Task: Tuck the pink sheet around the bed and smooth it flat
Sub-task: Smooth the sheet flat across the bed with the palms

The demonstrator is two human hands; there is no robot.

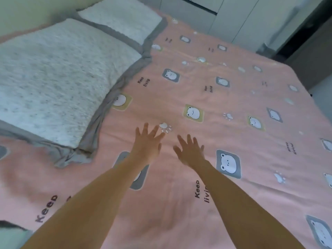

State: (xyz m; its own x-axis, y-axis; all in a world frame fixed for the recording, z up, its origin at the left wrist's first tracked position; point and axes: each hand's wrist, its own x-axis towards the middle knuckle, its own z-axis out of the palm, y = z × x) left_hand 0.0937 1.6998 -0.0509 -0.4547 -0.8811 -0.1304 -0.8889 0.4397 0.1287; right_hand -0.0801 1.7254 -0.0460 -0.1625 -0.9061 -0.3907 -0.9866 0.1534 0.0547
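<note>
Sheet: a pink sheet [224, 97] printed with white bears in grey and yellow squares, paw marks and "Keep living" lettering is spread right across the top of the bed, from the near edge out to the far corner.
Sheet surface: it's laid mostly flat; a few faint creases are seen in the far part, and soft dents are seen in the near middle between the forearms.
Left hand [148, 142]: held palm down over the middle of the sheet, fingers straight and fanned apart, nothing gripped. The fingertips are reached just beside a white paw print [165, 127].
Right hand [190, 152]: same deal, palm down, fingers spread wide, nothing held, placed just beside the left hand and near a grey-framed bear print [228, 163].
Contact: whether the palms are actually pressed on the fabric can't be told, as both hands are blurred.
Pillows: a speckled white pillow with a grey fabric border [59, 78] is laid on the sheet at the left, and a second matching pillow [122, 18] is set just beyond it. The near one's grey border is rumpled at its corner.
Further out: white wardrobe doors [242, 18] are seen past the far side of the bed, and a pale wall [27, 8] is seen behind the pillows.
</note>
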